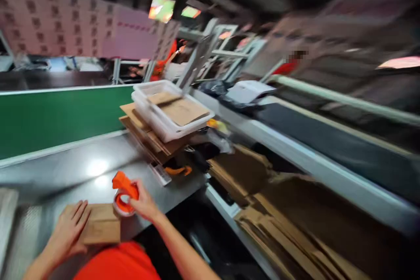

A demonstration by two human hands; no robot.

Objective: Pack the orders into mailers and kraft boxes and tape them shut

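A small brown cardboard box (101,224) rests on the metal table (75,162) close to my body. My left hand (70,227) lies on the left side of the box, its fingers stretched over the top and its thumb lower at the near side. In my right hand (144,203) is an orange tape dispenser (123,181) with a roll of tape on it. The dispenser is held at the box's right end, and I cannot tell whether the tape touches the cardboard.
A white plastic tray (170,129) with cardboard pieces sits on flat cardboard (131,116) at the table's far end. Flattened cartons (243,170) are stacked to the right, beside a dark conveyor belt (328,135). A green panel (65,118) borders the table's far side.
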